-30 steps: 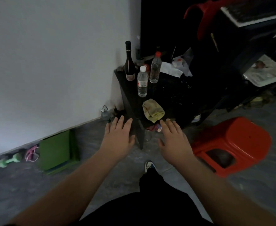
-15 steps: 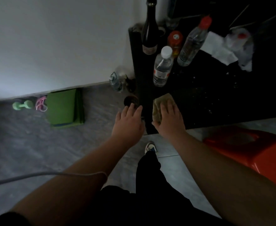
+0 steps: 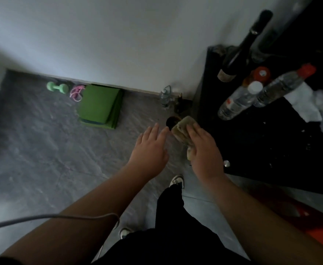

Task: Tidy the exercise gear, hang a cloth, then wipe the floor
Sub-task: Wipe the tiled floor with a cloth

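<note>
Yellowish and crumpled, the cloth (image 3: 183, 131) is gripped by the right hand (image 3: 204, 153) just off the left edge of the black table (image 3: 271, 146), over the floor; the fingers lie over its top, with the thumb hidden beneath, so how they close underneath cannot be told. Half a second ago that cloth lay on the table's near corner under the same hand; it is now lifted clear of the tabletop. The left hand (image 3: 149, 150) hovers beside the cloth, left of the table, fingers straight and slightly spread, holding nothing, much as before.

On the table stand a dark wine bottle (image 3: 233, 60) and two clear water bottles (image 3: 239, 100), with white paper (image 3: 304, 102) behind them. The grey stone-patterned floor (image 3: 42, 150) meets a white wall (image 3: 118, 35) to the table's left. Along that wall, well left of the table, lie a folded green mat (image 3: 99, 106), a pink band (image 3: 76, 92) and a green dumbbell (image 3: 57, 87). A red stool (image 3: 313, 222) shows at the table's near side.
</note>
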### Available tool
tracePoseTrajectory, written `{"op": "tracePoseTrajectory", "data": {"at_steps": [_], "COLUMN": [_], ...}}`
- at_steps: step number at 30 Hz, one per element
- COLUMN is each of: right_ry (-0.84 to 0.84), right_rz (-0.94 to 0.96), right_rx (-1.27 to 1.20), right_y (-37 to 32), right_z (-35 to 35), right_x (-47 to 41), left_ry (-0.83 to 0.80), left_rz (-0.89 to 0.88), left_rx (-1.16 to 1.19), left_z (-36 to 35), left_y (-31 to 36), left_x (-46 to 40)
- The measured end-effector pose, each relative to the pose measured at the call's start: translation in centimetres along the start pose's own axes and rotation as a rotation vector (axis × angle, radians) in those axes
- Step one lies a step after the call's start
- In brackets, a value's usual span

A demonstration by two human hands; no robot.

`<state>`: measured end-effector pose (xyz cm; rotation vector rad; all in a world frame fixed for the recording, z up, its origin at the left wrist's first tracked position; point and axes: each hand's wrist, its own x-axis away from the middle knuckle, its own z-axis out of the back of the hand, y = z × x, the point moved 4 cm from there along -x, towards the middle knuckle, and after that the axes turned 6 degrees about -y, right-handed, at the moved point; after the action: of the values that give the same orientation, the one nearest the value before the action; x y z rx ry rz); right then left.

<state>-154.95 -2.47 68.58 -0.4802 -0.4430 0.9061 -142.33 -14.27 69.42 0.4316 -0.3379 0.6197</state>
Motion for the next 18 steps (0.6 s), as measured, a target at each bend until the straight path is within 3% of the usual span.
{"op": "tracePoseTrajectory", "data": {"at_steps": [9, 14, 18], "right_ry": [-0.073, -0.160, -0.327], "right_rz": [0.463, 0.677, 0.898], "right_rx": [-0.016, -0.081, -0.145], "right_y": [-24.1, -40.0, -52.9], "right_z": [-3.9, -10.0, -16.0], "right_x": [5.2, 13.3, 22.0], "left_ry": [0.320, 0.485, 0.613], "left_rz": [0.289, 0.485, 0.694], "left_rx": [0.226, 0.309, 0.317], "left_z": [7.2, 7.7, 6.4], "left_y": [-15.2, -25.3, -31.8], "left_x": [19.4, 37.5, 53.4]}}
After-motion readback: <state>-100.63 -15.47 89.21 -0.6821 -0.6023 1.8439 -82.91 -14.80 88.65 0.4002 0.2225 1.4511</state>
